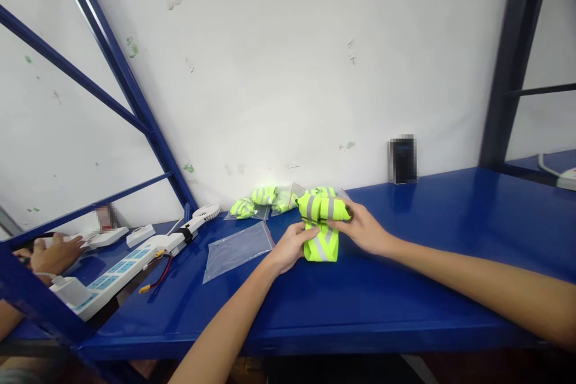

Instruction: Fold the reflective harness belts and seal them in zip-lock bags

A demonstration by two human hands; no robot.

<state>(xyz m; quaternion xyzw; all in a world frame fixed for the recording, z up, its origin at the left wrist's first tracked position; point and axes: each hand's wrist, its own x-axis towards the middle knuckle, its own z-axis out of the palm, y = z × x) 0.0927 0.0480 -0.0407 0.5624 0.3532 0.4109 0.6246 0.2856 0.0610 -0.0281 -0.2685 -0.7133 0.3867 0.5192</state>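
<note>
Between my two hands is a neon yellow reflective safety vest (321,247) with silver-grey stripes, its upper part a thick roll and a flat folded strip hanging below. My left hand (291,245) grips the strip's left edge, thumb on top near the roll. At the roll's right end, my right hand (361,229) holds the fabric with thumb and fingers, partly hidden by it. A flat clear zip bag (238,250) lies on the blue table left of my left hand. Several rolled yellow vests in clear bags (264,195) sit behind, against the wall.
A white power strip (121,270) runs along the table's left side, near a red-black cable with yellow connectors (157,276) and a small white fan (207,212). A dark blurred box (403,159) stands at the wall. Another person's hand (57,253) is beyond the blue frame post.
</note>
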